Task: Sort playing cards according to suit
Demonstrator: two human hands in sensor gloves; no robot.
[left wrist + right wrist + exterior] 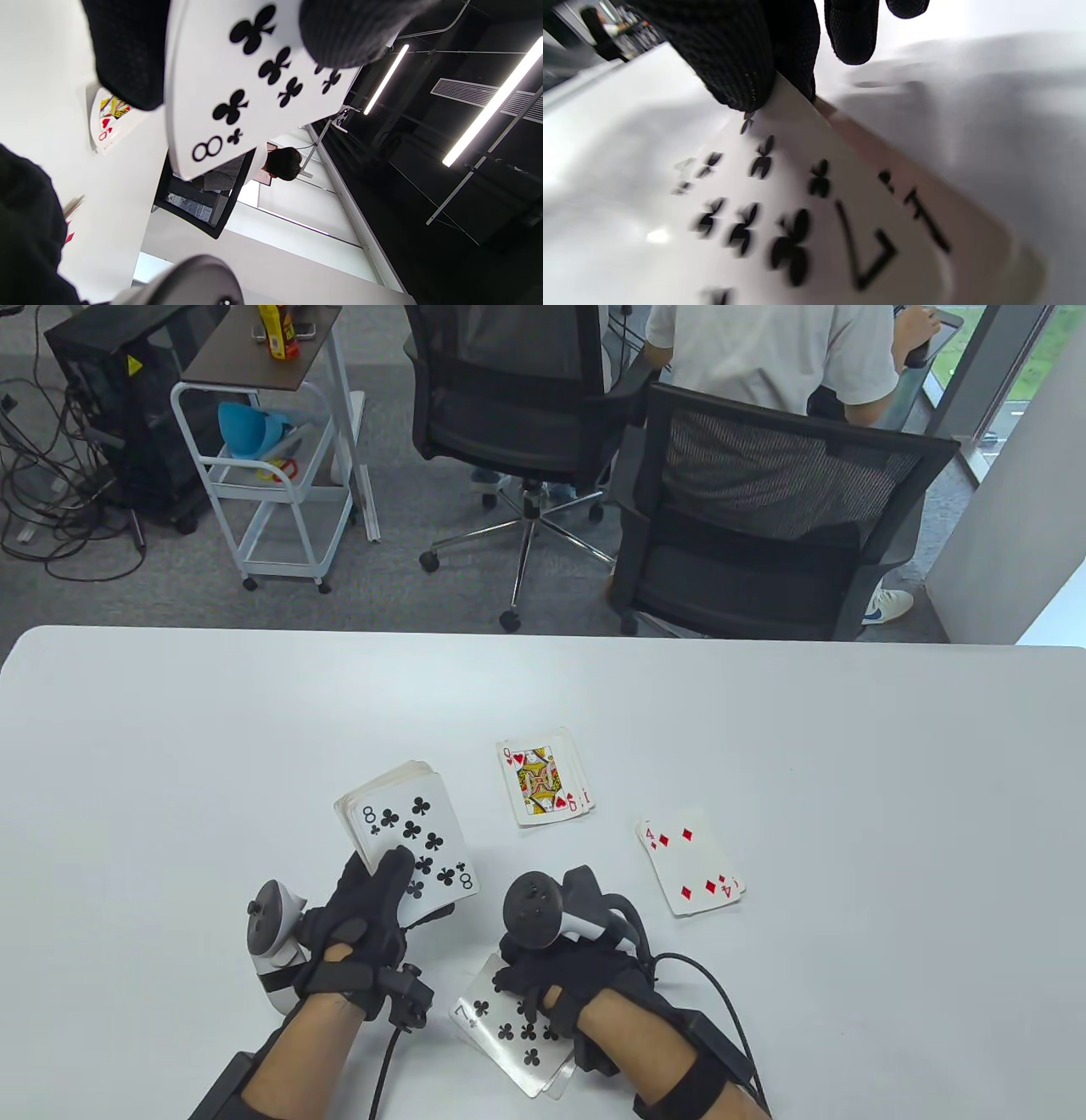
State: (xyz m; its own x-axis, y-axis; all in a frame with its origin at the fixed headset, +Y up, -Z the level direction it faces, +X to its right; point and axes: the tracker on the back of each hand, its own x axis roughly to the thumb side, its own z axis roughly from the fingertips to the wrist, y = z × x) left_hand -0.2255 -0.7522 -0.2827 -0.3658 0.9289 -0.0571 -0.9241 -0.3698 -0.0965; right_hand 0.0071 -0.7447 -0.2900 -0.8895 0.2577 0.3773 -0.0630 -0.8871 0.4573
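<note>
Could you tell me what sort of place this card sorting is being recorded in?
Most likely an office or lab workspace: beyond the white table stand black mesh swivel chairs, a person in a white shirt sits working by a window, and a white wheeled cart stands beside tangled black cables.

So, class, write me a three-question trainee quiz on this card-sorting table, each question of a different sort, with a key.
1. True or false: the left hand holds the deck with the eight of clubs face up.
2. Which card tops the pile under the right hand? A) seven of clubs B) four of diamonds C) queen of hearts
3. Fill in: the pile furthest right on the table shows the four of ____.

Key: 1 true; 2 A, the seven of clubs; 3 diamonds, on the four of diamonds.
</note>
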